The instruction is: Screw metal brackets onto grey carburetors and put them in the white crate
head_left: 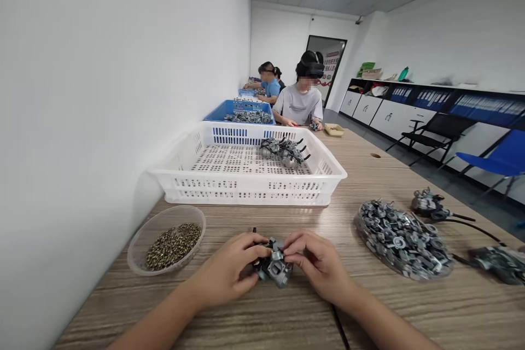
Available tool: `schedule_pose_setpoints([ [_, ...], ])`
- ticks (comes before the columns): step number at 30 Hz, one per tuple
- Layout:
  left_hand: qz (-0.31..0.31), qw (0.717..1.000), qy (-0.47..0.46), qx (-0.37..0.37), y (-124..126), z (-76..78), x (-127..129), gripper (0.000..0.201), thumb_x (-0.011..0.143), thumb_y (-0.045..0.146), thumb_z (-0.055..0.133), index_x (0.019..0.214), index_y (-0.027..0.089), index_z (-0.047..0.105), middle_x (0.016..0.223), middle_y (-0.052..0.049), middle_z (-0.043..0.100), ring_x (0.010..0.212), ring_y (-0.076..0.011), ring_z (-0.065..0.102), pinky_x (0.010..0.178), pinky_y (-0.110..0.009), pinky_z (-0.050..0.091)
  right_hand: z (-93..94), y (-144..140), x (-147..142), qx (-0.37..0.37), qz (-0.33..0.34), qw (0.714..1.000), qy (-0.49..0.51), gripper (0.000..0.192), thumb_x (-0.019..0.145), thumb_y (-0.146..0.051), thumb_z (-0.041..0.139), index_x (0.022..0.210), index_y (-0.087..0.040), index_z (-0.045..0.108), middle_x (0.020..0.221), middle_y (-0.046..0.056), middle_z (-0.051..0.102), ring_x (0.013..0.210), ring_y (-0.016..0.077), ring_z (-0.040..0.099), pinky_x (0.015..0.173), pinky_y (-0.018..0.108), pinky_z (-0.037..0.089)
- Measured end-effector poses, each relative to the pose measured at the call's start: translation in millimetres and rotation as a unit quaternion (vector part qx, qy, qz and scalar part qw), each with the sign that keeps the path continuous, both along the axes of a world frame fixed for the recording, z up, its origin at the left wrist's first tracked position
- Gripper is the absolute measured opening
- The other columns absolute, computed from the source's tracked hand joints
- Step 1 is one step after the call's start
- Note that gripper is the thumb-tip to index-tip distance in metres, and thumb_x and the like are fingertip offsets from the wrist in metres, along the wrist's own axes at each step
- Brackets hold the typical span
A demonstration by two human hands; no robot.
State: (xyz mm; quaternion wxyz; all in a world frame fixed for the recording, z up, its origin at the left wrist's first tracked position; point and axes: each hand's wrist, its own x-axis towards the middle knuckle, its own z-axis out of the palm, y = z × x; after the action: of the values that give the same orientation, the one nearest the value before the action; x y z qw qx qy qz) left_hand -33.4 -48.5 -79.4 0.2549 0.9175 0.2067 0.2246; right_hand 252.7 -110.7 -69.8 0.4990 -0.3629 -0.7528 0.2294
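A small grey metal assembly [274, 269] rests low over the wooden table [361, 175], held from both sides. My left hand [226, 276] grips its left side with fingers curled around it. My right hand [316, 262] pinches its upper right part with fingertips. To the left stands a clear bowl [139, 240] with small brass-coloured screws [174, 243]. On the right, a clear dish holds a heap of grey metal parts [400, 238].
A white perforated basket [246, 183] with a few metal assemblies [285, 152] stands behind my hands. More assemblies with cables [430, 205] lie at the right. A blue basket [240, 111] and other seated people are farther along the table. White wall runs along the left.
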Motion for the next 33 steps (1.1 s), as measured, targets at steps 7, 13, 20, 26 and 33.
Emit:
schedule_pose_setpoints([
  [7, 0.025, 0.999, 0.014, -0.024, -11.7, -4.5, 1.0, 0.067, 0.092, 0.026, 0.090, 0.152, 0.029, 0.061, 0.181, -0.020, 0.038, 0.151, -0.0397, 0.062, 0.128, -0.057, 0.056, -0.3, -7.0, -2.6, 0.019, -0.019, 0.999, 0.032, 0.013, 0.111, -0.021, 0.075, 0.108, -0.030, 0.084, 0.107, 0.005, 0.085, 0.097, 0.0218, 0.083, 0.087, 0.035, 0.069],
  [13, 0.027, 0.997, -0.019, -0.063, -14.1, -7.1, 14.3, 0.062, 0.097, 0.025, 0.086, 0.155, 0.030, 0.064, 0.168, -0.017, 0.057, 0.160, -0.0390, 0.057, 0.132, -0.057, 0.052, -1.1, -15.0, -4.8, 0.012, 0.010, 0.999, 0.045, 0.017, 0.111, -0.019, 0.074, 0.110, -0.032, 0.086, 0.107, 0.006, 0.086, 0.103, 0.0237, 0.085, 0.097, 0.042, 0.072],
  [20, 0.020, 0.998, -0.018, -0.051, -7.8, -6.9, 11.6, 0.057, 0.101, 0.025, 0.084, 0.155, 0.033, 0.067, 0.168, -0.013, 0.062, 0.154, -0.0356, 0.063, 0.130, -0.052, 0.054, -1.7, -20.5, -5.8, -0.057, 0.026, 0.994, 0.087, 0.011, 0.109, -0.023, 0.080, 0.105, -0.030, 0.088, 0.105, 0.006, 0.088, 0.099, 0.0208, 0.086, 0.094, 0.034, 0.071],
  [26, 0.029, 0.999, 0.017, -0.028, -6.9, -3.9, 7.7, 0.053, 0.105, 0.033, 0.083, 0.157, 0.036, 0.068, 0.173, -0.010, 0.061, 0.153, -0.0367, 0.066, 0.129, -0.052, 0.055, -4.6, -15.1, -1.6, -0.167, 0.042, 0.973, 0.155, 0.015, 0.102, -0.039, 0.091, 0.100, -0.025, 0.085, 0.103, 0.007, 0.089, 0.095, 0.0240, 0.088, 0.084, 0.033, 0.075],
  [33, 0.030, 0.998, -0.039, -0.026, -5.2, -10.0, 12.5, 0.054, 0.098, 0.040, 0.092, 0.149, 0.033, 0.076, 0.161, -0.012, 0.072, 0.140, -0.0341, 0.076, 0.121, -0.046, 0.061, -5.7, -13.6, 0.5, -0.207, 0.042, 0.962, 0.176, 0.021, 0.098, -0.040, 0.094, 0.095, -0.024, 0.081, 0.102, 0.008, 0.090, 0.096, 0.0244, 0.088, 0.087, 0.035, 0.074],
])
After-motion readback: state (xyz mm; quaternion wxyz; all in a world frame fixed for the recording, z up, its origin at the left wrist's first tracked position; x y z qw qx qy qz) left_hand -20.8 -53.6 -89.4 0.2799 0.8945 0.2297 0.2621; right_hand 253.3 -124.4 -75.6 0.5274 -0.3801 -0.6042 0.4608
